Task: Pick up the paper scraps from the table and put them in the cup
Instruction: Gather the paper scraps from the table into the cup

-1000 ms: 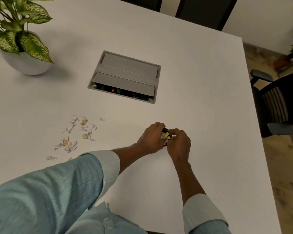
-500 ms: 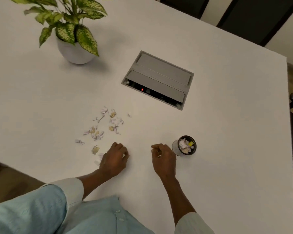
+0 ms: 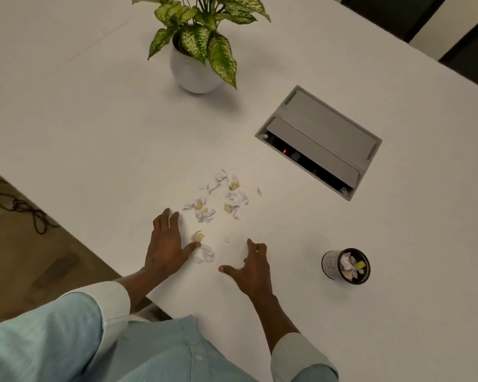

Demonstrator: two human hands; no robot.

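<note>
Resting palm-down on the white table (image 3: pixel 80 128), the left hand (image 3: pixel 164 245) lies flat with its fingers spread and pointing away from the person, thumb stretched out to the right so that its tip touches a crumpled white scrap (image 3: pixel 204 253); it grips nothing. The right hand (image 3: pixel 250 267) hovers low over the table to the right of that scrap, wrist bent, thumb pointing left and fingers loosely curled but apart, also empty. Between and beyond the two hands lie the paper scraps (image 3: pixel 218 197), a loose scatter of white and tan bits, with one tan piece (image 3: pixel 198 237) just beside the left thumb. The cup (image 3: pixel 345 266) stands near the right hand on its far right, already partly filled with scraps. Both forearms come in from the lower edge, sleeves (image 3: pixel 301 357) rolled back.
</note>
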